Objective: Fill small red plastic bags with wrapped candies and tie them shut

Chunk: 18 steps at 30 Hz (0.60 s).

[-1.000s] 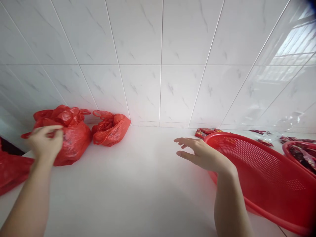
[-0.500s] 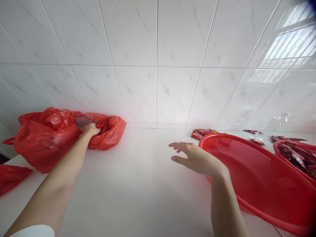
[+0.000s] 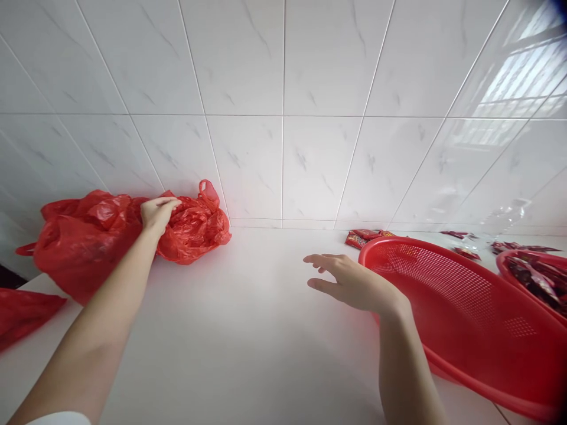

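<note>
At the left, my left hand [image 3: 158, 213] is closed on the upper edge of a crumpled red plastic bag [image 3: 195, 227] that rests against the tiled wall. One loop handle of this bag stands up on its far right side. A larger, fuller red plastic bag [image 3: 88, 236] sits just left of it, partly behind my forearm. My right hand [image 3: 343, 280] hovers over the white counter [image 3: 257, 319], fingers apart, holding nothing. Beside its wrist stands a big red perforated plastic basket [image 3: 469, 330], its visible inside bare.
Small red packets [image 3: 365, 236] lie behind the basket. Farther right are a second red basket [image 3: 505, 260] with dark red packets, several loose packets [image 3: 467, 254] and a clear plastic bottle [image 3: 509, 215]. Another red bag [image 3: 26, 316] lies at the left edge.
My left hand has risen a little, pulling the smaller bag's edge up; the bag is more crumpled and its loop handle now stands up at the right. My right hand has hardly moved.
</note>
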{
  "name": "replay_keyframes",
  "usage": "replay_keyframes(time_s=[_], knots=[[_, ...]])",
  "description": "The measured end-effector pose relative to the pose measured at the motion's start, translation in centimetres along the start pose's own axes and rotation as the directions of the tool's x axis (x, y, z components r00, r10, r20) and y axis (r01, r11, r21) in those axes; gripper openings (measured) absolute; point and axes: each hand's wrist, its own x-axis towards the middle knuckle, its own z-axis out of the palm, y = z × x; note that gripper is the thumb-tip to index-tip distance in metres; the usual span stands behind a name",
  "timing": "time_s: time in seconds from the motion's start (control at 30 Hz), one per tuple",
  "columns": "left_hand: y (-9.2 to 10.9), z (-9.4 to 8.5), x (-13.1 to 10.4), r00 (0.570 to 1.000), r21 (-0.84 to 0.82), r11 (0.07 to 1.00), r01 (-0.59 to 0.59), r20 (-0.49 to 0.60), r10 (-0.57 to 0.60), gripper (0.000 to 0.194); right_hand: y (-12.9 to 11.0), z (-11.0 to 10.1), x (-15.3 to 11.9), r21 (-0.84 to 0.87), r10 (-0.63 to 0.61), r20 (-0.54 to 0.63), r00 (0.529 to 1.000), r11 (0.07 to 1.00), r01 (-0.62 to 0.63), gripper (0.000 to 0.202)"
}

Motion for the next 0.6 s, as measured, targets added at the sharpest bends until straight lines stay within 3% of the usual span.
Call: replay_keyframes(time_s=[0.13,0.2,0.3,0.37,0.47,0.6], knots=[[0.3,0.4,0.0,0.992,-0.001,0.993,0.119,0.040,-0.119,0.032,0.0,0.2,0.1,-0.001,0.006,0.007,1.000,1.000,-0.006,0.053],[0.1,0.2,-0.7,0.978,0.060,0.987,0.150,0.139,-0.157,0.035,0.1,0.3,0.1,-0.001,0.005,0.007,1.000,1.000,-0.005,0.053],[-0.3,-0.4,-2.1,0.924,0.231,0.960,0.156,0.311,-0.225,0.048,0.0,0.4,0.2,-0.005,0.001,0.007,1.000,1.000,-0.001,0.052],[-0.3,-0.6,-3.0,0.893,0.363,0.924,0.121,0.366,-0.261,0.064,0.0,0.4,0.3,-0.012,-0.010,0.009,1.000,1.000,0.010,0.052],[0.2,-0.5,-4.2,0.886,0.512,0.859,0.024,0.387,-0.256,0.082,-0.1,0.5,0.3,-0.014,-0.027,0.011,1.000,1.000,0.027,0.051],[0.8,0.4,-5.3,0.855,0.584,0.799,-0.143,0.480,-0.197,0.070,-0.2,0.6,0.4,-0.010,-0.032,0.016,0.999,0.999,0.033,0.051]])
